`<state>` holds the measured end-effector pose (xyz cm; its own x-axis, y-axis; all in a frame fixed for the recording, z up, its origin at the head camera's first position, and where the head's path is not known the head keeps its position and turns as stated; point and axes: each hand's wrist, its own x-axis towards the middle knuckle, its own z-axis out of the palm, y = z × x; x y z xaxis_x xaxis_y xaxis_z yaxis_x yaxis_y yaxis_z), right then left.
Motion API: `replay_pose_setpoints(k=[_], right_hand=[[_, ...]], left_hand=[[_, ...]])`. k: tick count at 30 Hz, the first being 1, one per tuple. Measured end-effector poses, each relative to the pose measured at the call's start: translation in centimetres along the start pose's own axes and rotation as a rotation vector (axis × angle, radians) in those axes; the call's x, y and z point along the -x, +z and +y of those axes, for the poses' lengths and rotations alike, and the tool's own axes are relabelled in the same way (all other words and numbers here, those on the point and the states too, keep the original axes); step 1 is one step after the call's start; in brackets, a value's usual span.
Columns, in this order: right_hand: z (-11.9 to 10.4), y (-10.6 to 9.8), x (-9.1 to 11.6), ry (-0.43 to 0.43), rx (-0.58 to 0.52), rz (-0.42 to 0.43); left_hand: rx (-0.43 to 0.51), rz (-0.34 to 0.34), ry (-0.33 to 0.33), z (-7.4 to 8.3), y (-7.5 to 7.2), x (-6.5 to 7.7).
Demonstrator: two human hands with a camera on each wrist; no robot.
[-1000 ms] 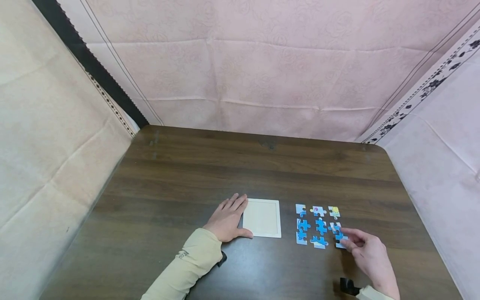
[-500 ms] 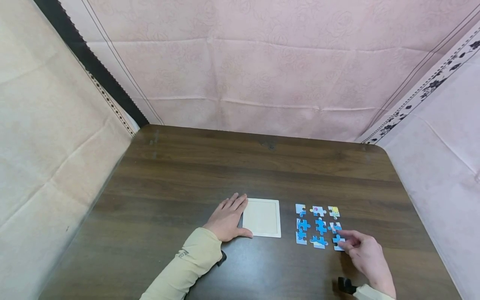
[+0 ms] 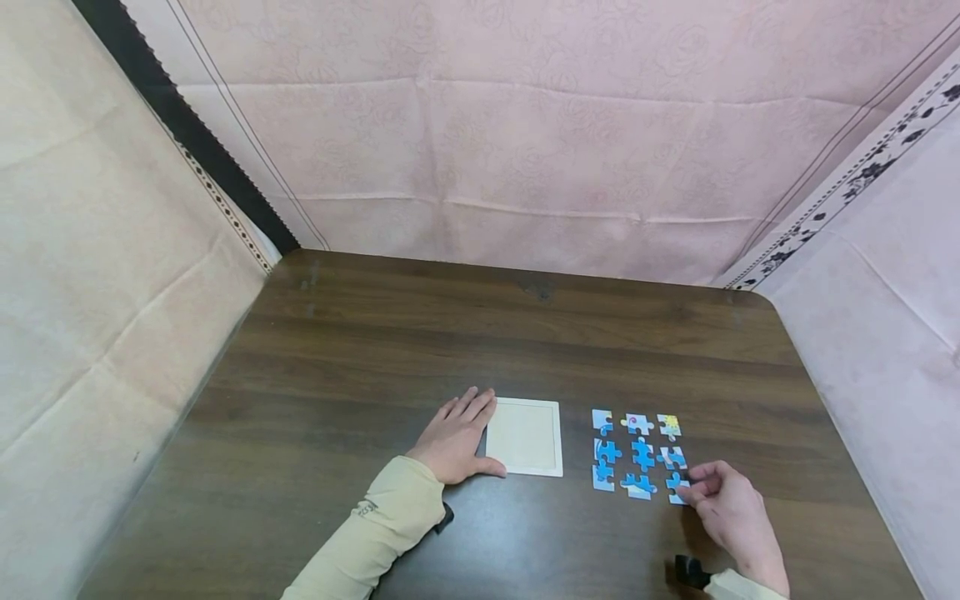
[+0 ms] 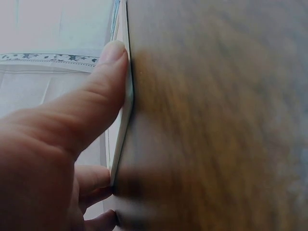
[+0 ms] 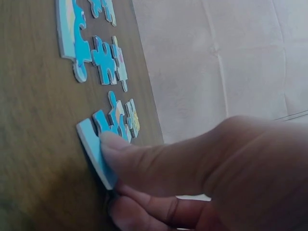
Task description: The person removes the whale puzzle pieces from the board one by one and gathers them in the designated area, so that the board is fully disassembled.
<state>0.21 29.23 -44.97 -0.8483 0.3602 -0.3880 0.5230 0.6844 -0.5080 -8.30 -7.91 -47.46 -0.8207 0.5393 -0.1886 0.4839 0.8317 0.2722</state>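
My left hand lies along the left edge of a square cream puzzle tray, fingers straight, thumb over its lower left corner. In the left wrist view, the thumb rests against the edge of the tray. At the right, my right hand pinches the lower right jigsaw piece between thumb and fingers. That piece is blue and white, and a dark shadow shows along its edge. Just above it lies another jigsaw piece. My thumb covers part of the held piece.
Several more blue jigsaw pieces lie apart in rows between the tray and my right hand. The brown wooden table ends at a pink cloth behind and pale cloths at both sides. A black wrist mount sits by the right sleeve.
My right hand has shifted slightly left and toward me, and the lower right jigsaw piece moved with it. The forefinger has drawn back from the piece above. The left hand stays put.
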Motion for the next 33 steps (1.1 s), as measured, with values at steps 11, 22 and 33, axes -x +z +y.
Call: replay_pose_setpoints(k=[11, 22, 33], right_hand=[[-0.04, 0.26, -0.18, -0.017, 0.017, 0.008], [-0.57, 0.46, -0.36, 0.006, 0.011, 0.007], [-0.65, 0.96, -0.08, -0.091, -0.009, 0.053]], left_hand=[[0.008, 0.002, -0.001, -0.15, 0.04, -0.01], [0.012, 0.005, 0.002, -0.37, -0.03, -0.36], [0.098, -0.021, -0.015, -0.75, 0.08, -0.48]])
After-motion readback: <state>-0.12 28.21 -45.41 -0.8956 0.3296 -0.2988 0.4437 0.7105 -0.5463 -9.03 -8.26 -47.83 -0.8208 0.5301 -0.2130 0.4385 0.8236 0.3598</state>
